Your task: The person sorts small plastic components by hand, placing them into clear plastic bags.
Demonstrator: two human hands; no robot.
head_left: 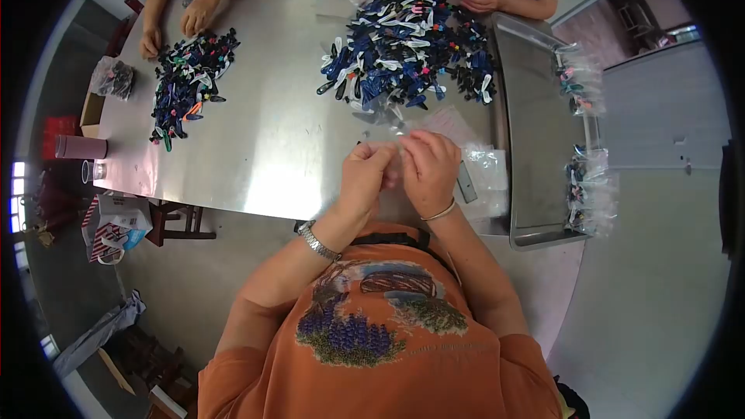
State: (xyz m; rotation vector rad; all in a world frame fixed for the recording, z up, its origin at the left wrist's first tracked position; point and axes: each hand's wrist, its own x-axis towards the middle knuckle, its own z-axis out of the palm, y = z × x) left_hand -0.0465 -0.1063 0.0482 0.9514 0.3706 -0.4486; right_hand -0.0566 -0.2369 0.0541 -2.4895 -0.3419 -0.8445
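Orange shirt (388,326) closest to me, and now, over the tabletop's (287,132) near edge, left hand (363,180) and right hand (431,172) are both pinching, fingertips together, what looks like a clear plastic bag (396,163) – feather-light, limp, slippery I'd guess, tears easily, best gripped at its rim

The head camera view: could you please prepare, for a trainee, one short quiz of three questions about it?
1. True or false: the person wears a watch on the left wrist.

2. Choose one: the left hand and right hand are A) beside the cup; B) on the near side of the larger clip pile; C) on the floor.

3. Fill in: from the person's view, the bags of clips are along the ____ side of the tray.

Key: 1. True. 2. B. 3. Right.
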